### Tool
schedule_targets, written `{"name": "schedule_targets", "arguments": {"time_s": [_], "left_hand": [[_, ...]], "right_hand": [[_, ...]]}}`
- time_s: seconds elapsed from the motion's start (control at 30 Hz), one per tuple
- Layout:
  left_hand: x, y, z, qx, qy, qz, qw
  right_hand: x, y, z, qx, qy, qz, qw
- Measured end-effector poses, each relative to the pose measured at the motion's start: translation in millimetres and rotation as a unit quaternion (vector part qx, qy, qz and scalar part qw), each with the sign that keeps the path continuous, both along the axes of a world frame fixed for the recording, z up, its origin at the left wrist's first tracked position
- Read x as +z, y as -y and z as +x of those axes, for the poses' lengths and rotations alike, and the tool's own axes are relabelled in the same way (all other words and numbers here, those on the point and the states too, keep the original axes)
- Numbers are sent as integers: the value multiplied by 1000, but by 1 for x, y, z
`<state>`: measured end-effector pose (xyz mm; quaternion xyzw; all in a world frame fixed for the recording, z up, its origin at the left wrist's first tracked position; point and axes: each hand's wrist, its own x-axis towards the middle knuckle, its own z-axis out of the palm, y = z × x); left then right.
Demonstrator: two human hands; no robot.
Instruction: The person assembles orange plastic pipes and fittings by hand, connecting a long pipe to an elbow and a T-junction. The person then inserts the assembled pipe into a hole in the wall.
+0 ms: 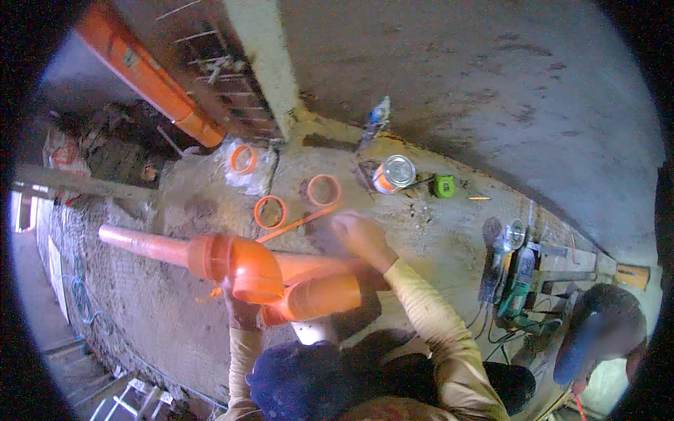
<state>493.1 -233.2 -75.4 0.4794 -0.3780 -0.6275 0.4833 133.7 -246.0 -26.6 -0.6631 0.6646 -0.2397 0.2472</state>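
An orange pipe elbow (256, 270) with a wide collar sits on a long, paler orange pipe (144, 244) in front of me. My left hand (241, 306) grips the elbow from its near side, its fingers partly hidden by the fitting. Just right of the elbow, a short orange branch fitting (323, 298) lies against it, and another orange pipe length shows behind. My right hand (363, 240) is over the floor beyond that fitting, smeared by motion, its fingers unclear. Close to it, a thin orange strip (298, 224) slants across the floor.
Orange pipe openings (270, 212) stand in the floor ahead. Farther right are a tin can (394, 174), a green tape measure (444, 186) and a pencil (479, 198). A green angle grinder (518, 281) with cables lies at right. A large orange pipe (144, 67) leans at upper left.
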Motion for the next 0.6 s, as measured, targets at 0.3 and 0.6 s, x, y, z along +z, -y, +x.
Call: {"name": "schedule_targets", "arguments": {"time_s": [0.3,0.6], "left_hand": [[44,11,34,65,213,-85,971],[60,35,-25,118,-98,17,988]], "right_hand": [[-94,57,62,246,-268,-113,925],[-62,46,36,278,-182,-15,943]]}}
